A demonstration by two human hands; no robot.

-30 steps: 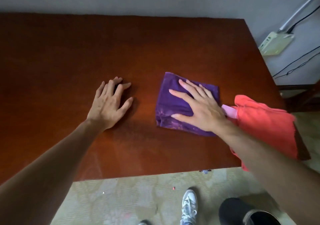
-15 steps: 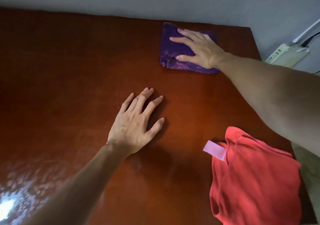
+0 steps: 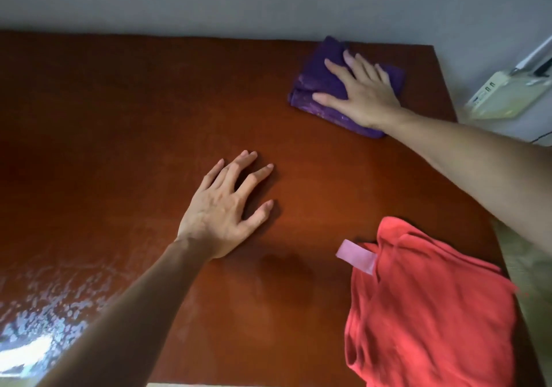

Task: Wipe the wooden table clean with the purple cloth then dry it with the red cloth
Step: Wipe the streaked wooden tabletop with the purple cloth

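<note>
Your right hand [image 3: 363, 94] lies flat, fingers spread, pressing the folded purple cloth [image 3: 316, 80] onto the far right corner of the wooden bench [image 3: 119, 118]; nothing gripped. Your left hand [image 3: 227, 207] rests palm down at mid-bench, fingers splayed, empty. Red cloth [image 3: 430, 312] sits crumpled at the near right edge, pink tag [image 3: 356, 256] pointing left. Wet sheen near left.
</note>
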